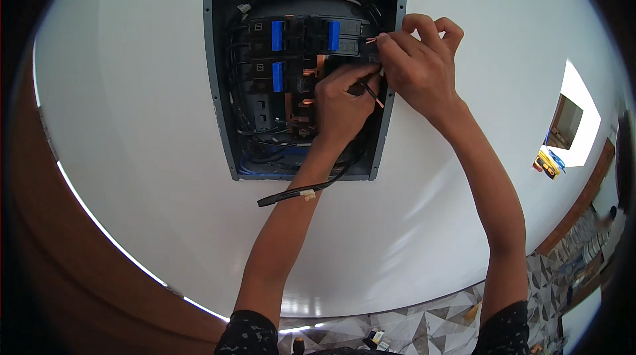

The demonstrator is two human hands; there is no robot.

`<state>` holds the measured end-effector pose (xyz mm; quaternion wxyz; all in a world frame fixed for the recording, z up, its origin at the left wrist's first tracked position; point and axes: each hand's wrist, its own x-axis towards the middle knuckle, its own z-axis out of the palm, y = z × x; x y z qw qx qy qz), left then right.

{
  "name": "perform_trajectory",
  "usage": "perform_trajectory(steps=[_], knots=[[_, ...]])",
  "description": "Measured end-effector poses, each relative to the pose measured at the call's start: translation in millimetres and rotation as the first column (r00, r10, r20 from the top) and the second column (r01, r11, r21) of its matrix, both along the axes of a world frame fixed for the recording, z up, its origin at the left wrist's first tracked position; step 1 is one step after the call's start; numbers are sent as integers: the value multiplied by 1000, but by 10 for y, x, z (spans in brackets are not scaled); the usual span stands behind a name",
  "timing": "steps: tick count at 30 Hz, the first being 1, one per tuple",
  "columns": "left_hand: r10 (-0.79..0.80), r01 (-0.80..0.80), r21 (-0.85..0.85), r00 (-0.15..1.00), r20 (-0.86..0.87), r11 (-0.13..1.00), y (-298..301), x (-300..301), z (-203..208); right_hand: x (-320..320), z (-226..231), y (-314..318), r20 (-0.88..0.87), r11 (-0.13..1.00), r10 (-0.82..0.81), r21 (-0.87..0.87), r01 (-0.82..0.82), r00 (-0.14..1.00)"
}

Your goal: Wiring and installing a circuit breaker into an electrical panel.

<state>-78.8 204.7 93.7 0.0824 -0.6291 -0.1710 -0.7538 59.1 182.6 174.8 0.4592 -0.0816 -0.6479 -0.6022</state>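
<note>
Where brown woodwork (73, 249) ends at the far left, a white wall (139, 90) begins, with a grey-framed electrical panel (215, 90) set into it. Dark wires (232, 83) crowd the panel's left side, beside 3 black breakers with blue levers (277, 36): 2 stacked at left, 1 at upper right. Copper bars (309, 72) show right of the lower breaker. A black cable (281, 197) with a pale tag (308, 194) juts out past the panel's lower edge, crossing the left forearm. The left hand (344, 103) reaches inside, its fingers bent and bunched; I cannot tell what they grip. A black wire with a bare copper end (379, 101) sticks out beside them. At the right rim, the right hand (424, 67) pinches a thin wire (371, 40) in its fingertips, bare strands facing the upper-right breaker, its other fingers curled. Farther right, a yellow device (546, 165) shows below a wall opening (567, 122).
</note>
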Motion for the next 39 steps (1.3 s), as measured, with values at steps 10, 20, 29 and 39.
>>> perform_trajectory(steps=[10, 20, 29, 39], knots=[[-29, 40, -198, 998, 57, 979, -28, 11, 44, -163, 86, -16, -268, 985, -13, -170, -34, 963], [-126, 132, -351, 991, 40, 927, -15, -62, 141, 75, 184, -23, -146, 921, 80, -368, -129, 986], [-156, 148, -318, 988, 1, 936, -13, -107, 93, 130, 163, -113, 18, 851, 122, -516, -96, 992], [-418, 426, -179, 905, 81, 887, -96, -103, -77, 247, 152, -169, -46, 805, 173, -570, -168, 984]])
